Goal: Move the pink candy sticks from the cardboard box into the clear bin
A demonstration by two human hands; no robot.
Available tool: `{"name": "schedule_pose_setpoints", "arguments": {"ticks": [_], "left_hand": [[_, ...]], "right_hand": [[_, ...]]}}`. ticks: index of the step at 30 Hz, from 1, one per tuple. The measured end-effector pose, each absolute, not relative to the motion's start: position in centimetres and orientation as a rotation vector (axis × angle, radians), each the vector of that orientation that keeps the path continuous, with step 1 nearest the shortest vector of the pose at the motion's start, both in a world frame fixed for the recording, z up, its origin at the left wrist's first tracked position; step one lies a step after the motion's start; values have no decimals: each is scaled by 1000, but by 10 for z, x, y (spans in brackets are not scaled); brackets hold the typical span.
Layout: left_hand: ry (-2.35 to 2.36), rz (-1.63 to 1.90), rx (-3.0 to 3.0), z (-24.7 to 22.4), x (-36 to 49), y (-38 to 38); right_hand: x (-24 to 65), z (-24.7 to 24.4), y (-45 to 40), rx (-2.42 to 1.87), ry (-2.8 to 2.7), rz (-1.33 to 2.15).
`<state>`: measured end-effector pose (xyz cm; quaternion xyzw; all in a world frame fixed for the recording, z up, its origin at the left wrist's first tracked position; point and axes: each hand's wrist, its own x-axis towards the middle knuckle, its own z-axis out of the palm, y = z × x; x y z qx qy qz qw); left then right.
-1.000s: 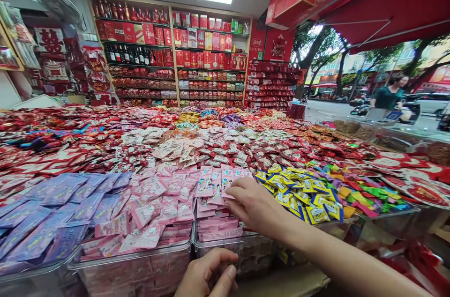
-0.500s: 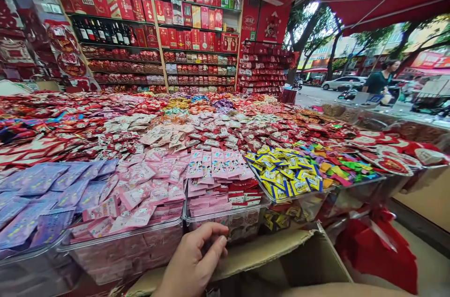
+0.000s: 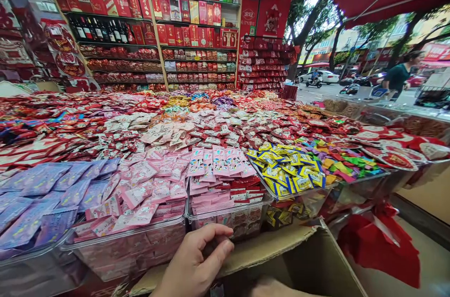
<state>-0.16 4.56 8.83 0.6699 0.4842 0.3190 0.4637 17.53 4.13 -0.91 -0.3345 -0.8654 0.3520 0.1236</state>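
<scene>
My left hand (image 3: pixel 199 259) hovers over or rests at the far edge of a cardboard box (image 3: pixel 274 248); I cannot tell if it touches. Its fingers are loosely curled, with thumb and index finger apart and nothing visible between them. Low in the picture, my right hand (image 3: pixel 272 288) reaches into the box, blurred and cut off by the frame, its fingers hidden. Just beyond the left hand stands a clear bin (image 3: pixel 230 212) with pink cartoon-printed packets (image 3: pixel 214 163). Left of it are more pink packets (image 3: pixel 147 194); to the right lie yellow and blue packets (image 3: pixel 291 170).
Purple packets (image 3: pixel 38 194) fill a bin at left. A wide display of mostly red small packets (image 3: pixel 218 128) spreads behind. A red bag (image 3: pixel 381 245) sits right of the box. Bottle shelves (image 3: pixel 105 6) line the back. A person (image 3: pixel 399 74) passes on the street.
My right arm, a forearm edge at the bottom before, now shows a blurred hand inside the box. My left hand has barely moved. On the street, the person has moved right and a scooter has appeared.
</scene>
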Motion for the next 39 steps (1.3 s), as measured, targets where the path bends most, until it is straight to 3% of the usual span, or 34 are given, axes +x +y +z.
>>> {"name": "schedule_pose_setpoints", "arguments": {"ticks": [5,8,21,30,35,39], "left_hand": [[654,759,1303,92,2,39],[688,695,1242,92,10,37],[952,677,1284,95,16,44],[1274,1088,2642,79,4,47],[1400,1104,2647,84,10,43],[1429,1303,2159,91,15,37]], "right_hand": [[186,89,50,-839,-2351,769],[189,124,67,-937,-2073,818],[196,106,93,-892,-1342,1343],[198,103,76,-551,-1037,1582],[198,105,75,-585,-969,1607],[202,106,79,-700,-951,1542]]}}
